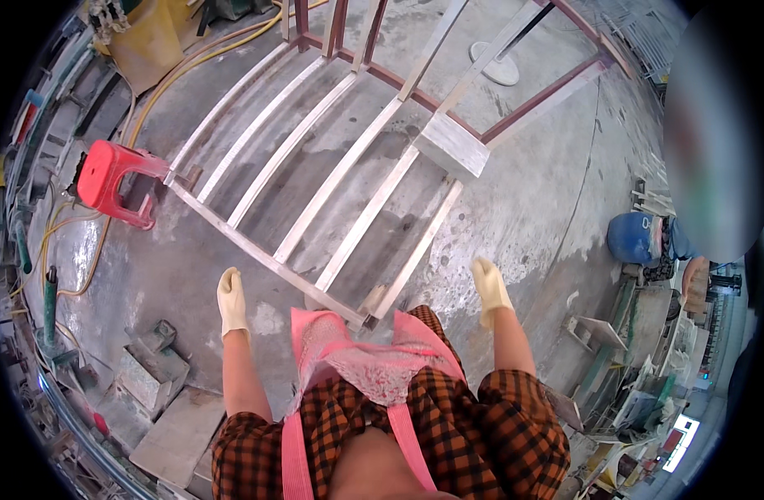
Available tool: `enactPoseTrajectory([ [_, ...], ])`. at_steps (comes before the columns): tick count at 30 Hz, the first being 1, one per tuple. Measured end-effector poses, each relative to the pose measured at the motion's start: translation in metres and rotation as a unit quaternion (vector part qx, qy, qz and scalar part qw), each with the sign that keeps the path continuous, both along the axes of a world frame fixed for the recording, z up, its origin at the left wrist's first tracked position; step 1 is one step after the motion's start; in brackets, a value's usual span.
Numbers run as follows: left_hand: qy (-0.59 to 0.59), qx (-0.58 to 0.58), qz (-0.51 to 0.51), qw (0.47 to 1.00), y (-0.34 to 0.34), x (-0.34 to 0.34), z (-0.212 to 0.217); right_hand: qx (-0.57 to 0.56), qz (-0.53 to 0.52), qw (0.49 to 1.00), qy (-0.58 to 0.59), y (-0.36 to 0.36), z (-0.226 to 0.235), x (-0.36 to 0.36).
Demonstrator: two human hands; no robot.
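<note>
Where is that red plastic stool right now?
In the head view, the red plastic stool sits on the concrete floor at the upper left, propping the metal frame's left corner, beyond the left hand.

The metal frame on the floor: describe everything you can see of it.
The metal frame is a ladder-like grid of pale, silvery bars, several long slats running between cross rails, lying over the concrete floor. Its far end joins reddish-brown bars. One near corner rests on a red plastic stool. A flat rectangular plate sits on one slat. Both gloved hands hang apart from it, touching nothing.
</note>
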State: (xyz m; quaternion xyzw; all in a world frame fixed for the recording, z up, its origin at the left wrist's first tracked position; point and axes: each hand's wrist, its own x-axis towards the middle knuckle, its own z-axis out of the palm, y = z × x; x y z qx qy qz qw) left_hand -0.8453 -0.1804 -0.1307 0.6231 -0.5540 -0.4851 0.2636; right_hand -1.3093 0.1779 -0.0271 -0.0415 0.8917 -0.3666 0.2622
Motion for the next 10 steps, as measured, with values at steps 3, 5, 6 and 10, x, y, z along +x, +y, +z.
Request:
enactPoseTrajectory([
  [3, -0.016, 0.005, 0.027, 1.000, 0.046, 0.036, -0.008, -0.097, 0.146, 0.984, -0.004, -0.038, 0.009, 0.008],
  [5, -0.079, 0.050, 0.000, 0.996, 0.086, 0.061, -0.006, -0.116, 0.231, 0.966, 0.033, -0.027, 0.000, 0.013],
  [6, -0.133, 0.091, -0.034, 0.986, 0.105, 0.077, 0.001, -0.117, 0.265, 0.955, 0.059, -0.021, 0.000, 0.018],
  [10, 0.096, -0.017, 0.088, 0.991, 0.181, 0.122, -0.047, -0.123, 0.256, 0.953, 0.102, 0.046, -0.032, 0.006],
])
